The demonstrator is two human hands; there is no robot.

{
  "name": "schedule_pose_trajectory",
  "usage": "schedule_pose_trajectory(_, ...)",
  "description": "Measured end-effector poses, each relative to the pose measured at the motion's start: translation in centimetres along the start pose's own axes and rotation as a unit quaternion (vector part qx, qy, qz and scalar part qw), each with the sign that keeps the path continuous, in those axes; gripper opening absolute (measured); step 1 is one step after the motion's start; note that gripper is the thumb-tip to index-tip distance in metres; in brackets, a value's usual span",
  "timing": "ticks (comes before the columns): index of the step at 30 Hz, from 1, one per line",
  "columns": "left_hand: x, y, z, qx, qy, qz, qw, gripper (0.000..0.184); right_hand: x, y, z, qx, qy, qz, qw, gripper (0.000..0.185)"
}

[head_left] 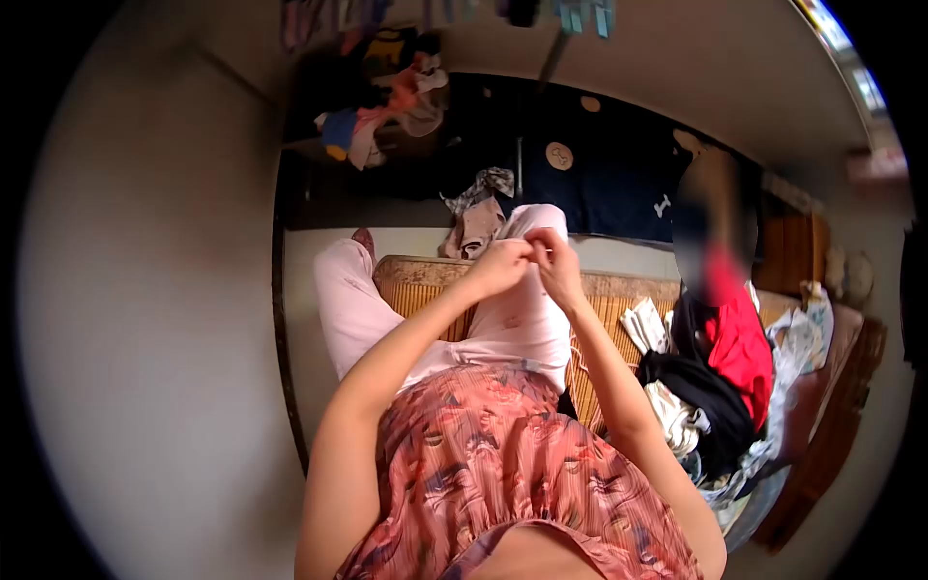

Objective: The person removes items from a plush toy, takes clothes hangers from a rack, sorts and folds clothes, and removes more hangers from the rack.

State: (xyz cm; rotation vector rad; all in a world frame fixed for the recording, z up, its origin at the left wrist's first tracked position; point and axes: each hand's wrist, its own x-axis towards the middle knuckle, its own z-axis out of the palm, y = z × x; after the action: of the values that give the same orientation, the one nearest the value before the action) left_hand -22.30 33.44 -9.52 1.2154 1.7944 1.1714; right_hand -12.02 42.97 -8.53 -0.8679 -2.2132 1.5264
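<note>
My left hand (pixel 505 267) and my right hand (pixel 558 269) meet above the raised knee of my pale pink trousers (pixel 527 324). The fingers of both are closed in a pinch, tips touching or nearly so. Something small and whitish may be between them, too small to make out. Just past the hands, a beige-pink cloth (pixel 474 230) and a grey patterned cloth (pixel 491 184) lie by the knee.
I sit on a bench with a slatted mat (pixel 425 282). To my right are piled clothes, among them a red garment (pixel 742 343), a black garment (pixel 710 391) and white cloth (pixel 646 327). A dark blue curtain (pixel 609 184) hangs ahead; a pale wall (pixel 155 290) rises on the left.
</note>
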Motion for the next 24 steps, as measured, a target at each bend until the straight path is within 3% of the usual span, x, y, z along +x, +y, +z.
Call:
schedule_pose_trajectory(2,-2.0,-1.9,-2.3,-0.006,0.062,-0.024,0.998,0.017,1.3,-0.8,1.9,-0.014,-0.097,0.014,0.995,0.012)
schedule_pose_trajectory(4,-3.9,-5.5,-5.2,-0.041,0.079,-0.130,0.987,0.021,3.0,-0.6,4.8,-0.112,-0.184,0.006,0.977,0.014)
schedule_pose_trajectory(7,-5.8,-10.7,-9.1,-0.130,0.138,-0.196,0.962,0.023,4.8,2.7,8.5,-0.156,-0.267,-0.029,0.951,0.017)
schedule_pose_trajectory(10,-6.7,-15.3,-12.6,-0.100,0.219,-0.254,0.937,0.022,7.1,3.2,11.0,-0.214,-0.325,0.001,0.921,0.020)
schedule_pose_trajectory(12,-6.6,-19.5,-13.7,-0.107,0.257,-0.282,0.918,0.020,8.8,9.0,12.5,-0.192,-0.374,0.077,0.904,0.023)
schedule_pose_trajectory(13,-6.4,-21.4,-14.1,-0.097,0.256,-0.283,0.919,0.020,9.6,10.6,13.0,-0.126,-0.379,0.169,0.901,0.024)
schedule_pose_trajectory(15,-5.6,-24.8,-14.4,-0.092,0.271,-0.279,0.917,0.019,11.0,16.3,13.8,-0.015,-0.340,0.282,0.897,0.026)
schedule_pose_trajectory(17,-4.5,-25.9,-15.2,-0.090,0.264,-0.294,0.914,0.019,12.8,13.0,15.5,-0.211,-0.367,0.168,0.890,0.026)
schedule_pose_trajectory(19,-3.5,-27.7,-15.3,-0.085,0.264,-0.288,0.917,0.019,14.5,10.0,17.6,-0.421,-0.357,0.067,0.831,0.026)
schedule_pose_trajectory(22,-2.3,-27.9,-16.2,-0.031,0.243,-0.286,0.926,0.022,17.1,17.0,19.4,-0.433,-0.337,0.223,0.806,0.024)
schedule_pose_trajectory(24,-2.3,-26.5,-17.6,0.052,0.197,-0.270,0.941,0.026,18.2,20.6,20.7,-0.460,-0.354,0.118,0.806,0.029)
